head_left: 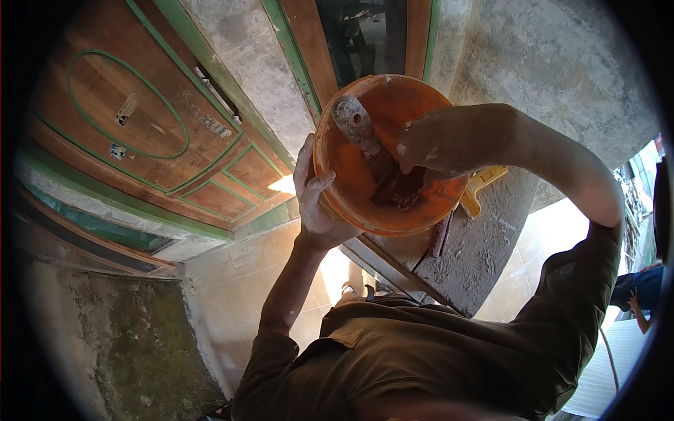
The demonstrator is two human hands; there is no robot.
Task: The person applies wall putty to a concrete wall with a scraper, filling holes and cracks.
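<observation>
An orange bucket (335, 198), its rim crusted with pale residue, is tilted so that I look into it. My left hand (317, 209), dusted white, grips its left side, the thumb and fingers along the outer wall and rim. Deep inside the bucket is my right hand (432, 144), its fingers curled downward; shadow hides what they hold, if anything. A plaster-smeared tool handle (355, 121) with a hole in its end leans inside against the far left wall. Reddish-brown matter (404, 193) lies at the bottom near my fingers.
Below the bucket is a dusty plank (474, 259) bearing a yellow plastic piece (480, 191) and a dark rod-like thing (439, 235). A wooden door with green trim (140, 140) stands left. Bare plaster wall (547, 77) is behind. A person (635, 302) appears far right.
</observation>
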